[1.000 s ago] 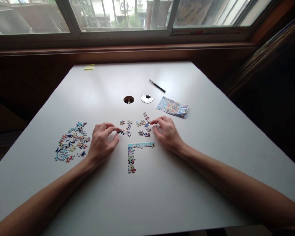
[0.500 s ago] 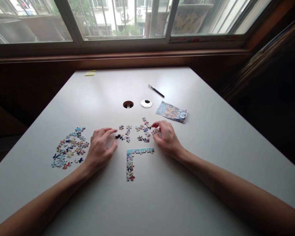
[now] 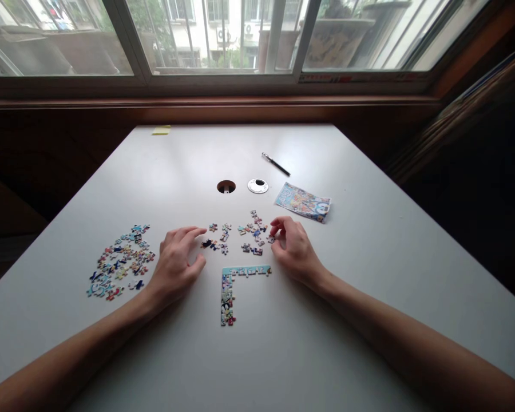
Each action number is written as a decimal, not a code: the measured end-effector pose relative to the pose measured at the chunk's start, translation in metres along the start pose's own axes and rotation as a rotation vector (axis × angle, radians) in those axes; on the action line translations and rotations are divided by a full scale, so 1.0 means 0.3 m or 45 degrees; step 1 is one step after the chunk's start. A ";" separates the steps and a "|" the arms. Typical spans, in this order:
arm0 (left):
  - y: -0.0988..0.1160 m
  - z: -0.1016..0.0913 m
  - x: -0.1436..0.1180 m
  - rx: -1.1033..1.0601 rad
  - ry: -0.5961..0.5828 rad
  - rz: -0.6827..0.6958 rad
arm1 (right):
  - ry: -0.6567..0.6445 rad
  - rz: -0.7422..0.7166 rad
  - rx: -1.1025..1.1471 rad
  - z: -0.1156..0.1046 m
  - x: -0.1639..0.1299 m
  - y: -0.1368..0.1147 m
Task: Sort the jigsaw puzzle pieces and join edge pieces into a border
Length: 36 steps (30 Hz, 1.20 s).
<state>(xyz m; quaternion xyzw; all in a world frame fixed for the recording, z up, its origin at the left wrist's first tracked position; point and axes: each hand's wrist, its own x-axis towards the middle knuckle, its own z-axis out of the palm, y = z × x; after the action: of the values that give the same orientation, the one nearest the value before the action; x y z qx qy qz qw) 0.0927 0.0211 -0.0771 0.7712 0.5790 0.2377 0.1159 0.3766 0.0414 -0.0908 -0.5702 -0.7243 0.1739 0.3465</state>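
My left hand (image 3: 177, 258) lies on the white table with its thumb and fingers apart and nothing between them. Close to its fingertips is a small group of loose puzzle pieces (image 3: 210, 245). On the right, my right hand (image 3: 296, 249) has curled fingers, with thumb and index finger drawn in at a small puzzle piece (image 3: 270, 239). More loose pieces (image 3: 257, 232) lie just left of that hand. Nearer me, joined pieces form an L-shaped puzzle corner (image 3: 227, 292), with a light-blue top edge and a colourful left edge.
A larger pile of puzzle pieces (image 3: 120, 260) spreads left of my left hand. Beyond the pieces are a picture sheet (image 3: 304, 201), a pen (image 3: 276, 164), a round cable hole (image 3: 226, 187) and its cover (image 3: 258, 186). A yellow sticky note (image 3: 161, 130) is at the far edge.
My right thumb and index finger have come closer together at the small piece. My left hand stays about where it was. The whole view has shifted slightly.
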 end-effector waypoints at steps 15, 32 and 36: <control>0.002 0.003 0.007 -0.108 0.045 -0.010 | -0.092 0.107 -0.169 0.007 0.086 -0.026; -0.011 -0.004 0.003 -0.325 0.176 -0.066 | -0.286 0.273 -0.303 0.007 0.234 -0.065; -0.010 -0.009 0.001 -0.375 0.193 -0.105 | -0.202 0.247 -0.229 -0.019 0.208 -0.078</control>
<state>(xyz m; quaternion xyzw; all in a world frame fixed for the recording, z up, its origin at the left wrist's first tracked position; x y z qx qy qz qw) 0.0888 0.0220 -0.0762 0.7014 0.5761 0.3726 0.1931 0.3574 0.0930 -0.0527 -0.6509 -0.7034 0.1854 0.2173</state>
